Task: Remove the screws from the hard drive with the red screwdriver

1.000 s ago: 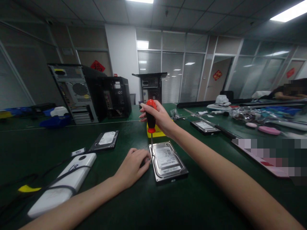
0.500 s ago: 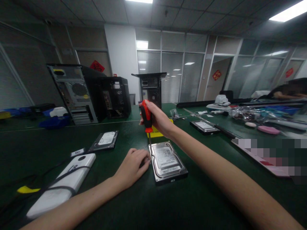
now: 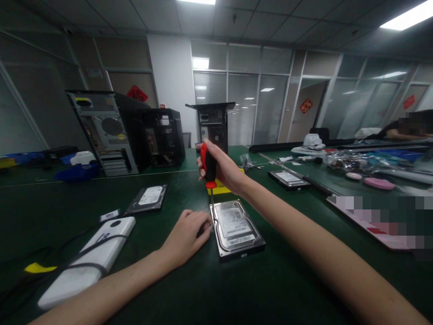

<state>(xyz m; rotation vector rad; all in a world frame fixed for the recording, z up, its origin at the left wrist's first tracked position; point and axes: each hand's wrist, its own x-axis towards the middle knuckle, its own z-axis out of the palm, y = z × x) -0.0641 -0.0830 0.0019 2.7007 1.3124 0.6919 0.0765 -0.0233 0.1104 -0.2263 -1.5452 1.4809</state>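
A hard drive (image 3: 234, 223) lies label up on the green table (image 3: 189, 293). In my right hand (image 3: 225, 169) is a red and black screwdriver (image 3: 210, 169), gripped by the handle and held upright. Its shaft points down at the drive's left edge, where the tip is hard to make out. My left hand (image 3: 187, 234) rests on the table with curled fingers against that same edge; whatever sits between the fingertips is too small to name. Behind the drive, a yellow tray (image 3: 219, 187) is partly covered by my right hand.
Another hard drive (image 3: 149, 198) lies to the left, near a white power bank-like block (image 3: 91, 257) wrapped in black cable. One more hard drive (image 3: 288, 179) is at right. Computer cases (image 3: 113, 135) stand at the back. Plastic bags (image 3: 345, 162) and a pink board (image 3: 368, 225) lie right.
The screwdriver handle has turned in my right hand, so its red stripe now faces further left. My left hand and the hard drive have stayed in place.
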